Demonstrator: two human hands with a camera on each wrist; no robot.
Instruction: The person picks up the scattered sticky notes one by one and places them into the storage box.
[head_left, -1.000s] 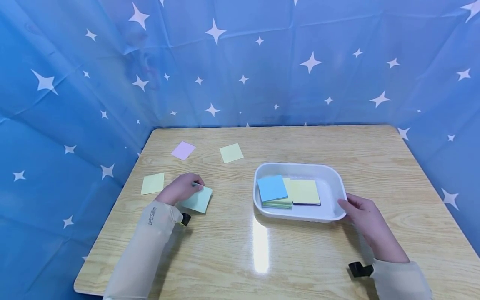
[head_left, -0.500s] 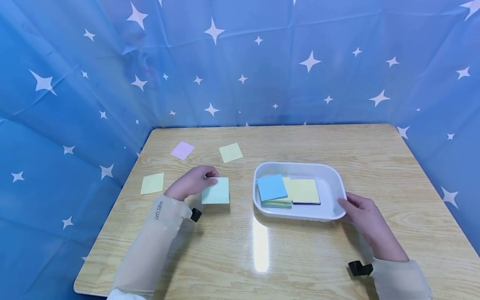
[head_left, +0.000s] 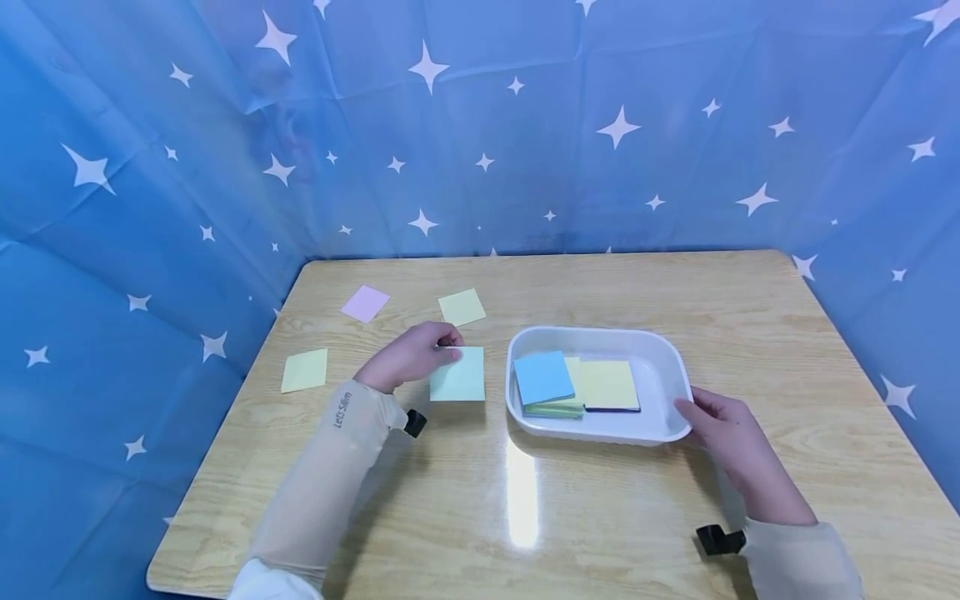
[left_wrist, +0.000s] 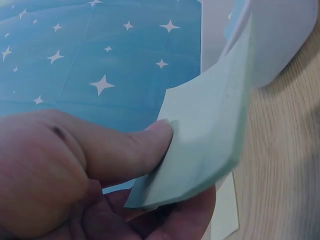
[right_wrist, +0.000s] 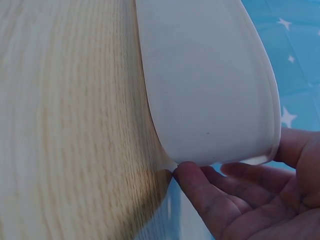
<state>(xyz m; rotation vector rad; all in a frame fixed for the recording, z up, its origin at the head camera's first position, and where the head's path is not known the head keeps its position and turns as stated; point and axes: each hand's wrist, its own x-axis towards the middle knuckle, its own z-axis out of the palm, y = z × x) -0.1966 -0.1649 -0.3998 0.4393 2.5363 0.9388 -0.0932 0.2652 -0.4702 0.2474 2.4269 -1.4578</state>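
My left hand (head_left: 412,354) pinches a pale mint-green sticky note pad (head_left: 459,375) by its upper left corner, thumb on top, above the table left of the tray. The left wrist view shows the pad (left_wrist: 205,125) bending slightly, with a thin stack edge. My right hand (head_left: 723,429) holds the right end of a white plastic tray (head_left: 660,392), thumb at the rim; in the right wrist view, fingers touch the outer wall of the tray (right_wrist: 210,85). Inside the tray lie a blue sticky note pad (head_left: 543,377), a yellow one (head_left: 611,385) and yellow-green ones (head_left: 557,410) under the blue.
A purple sticky note (head_left: 365,304) and a pale yellow one (head_left: 462,307) lie towards the back of the wooden table (head_left: 600,508). Another pale yellow note (head_left: 304,371) lies at the left. A blue star-patterned cloth (head_left: 525,125) hangs behind.
My left hand has lifted the mint-green pad off the table and carried it right towards the tray. The pad has turned squarer to the view. The right hand and tray have stayed put.
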